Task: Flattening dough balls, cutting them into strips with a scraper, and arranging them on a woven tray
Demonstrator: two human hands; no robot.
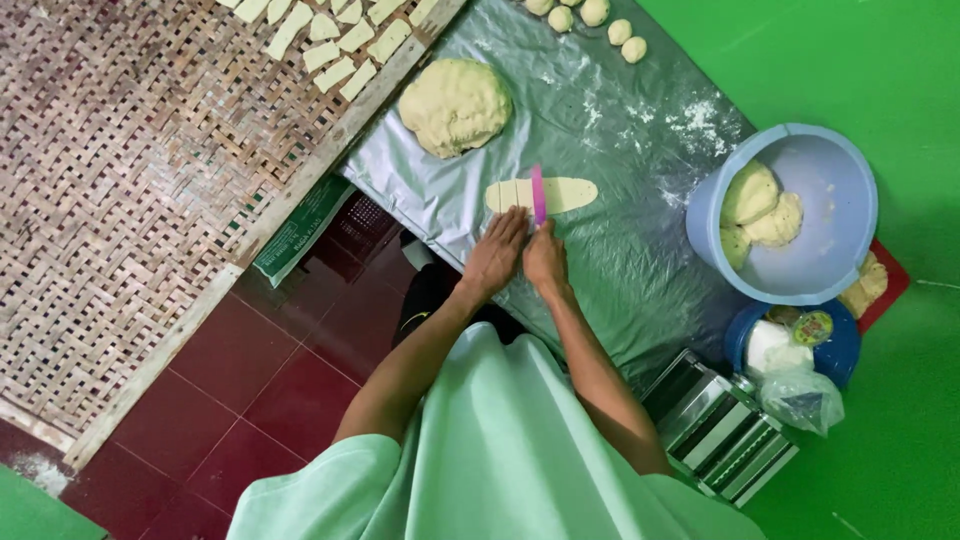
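Flat oval dough strip lies on the plastic sheet, just below the big dough lump. R hand grips a pink cutter set across the strip, fingers closed round its near end. L hand just beside, fingers together, tips at the strip's edge. Blue basin w/ dough well right of the lump; woven tray w/ cut pieces to its left.

Dark red tiled floor beside green mat, woven bamboo tray.
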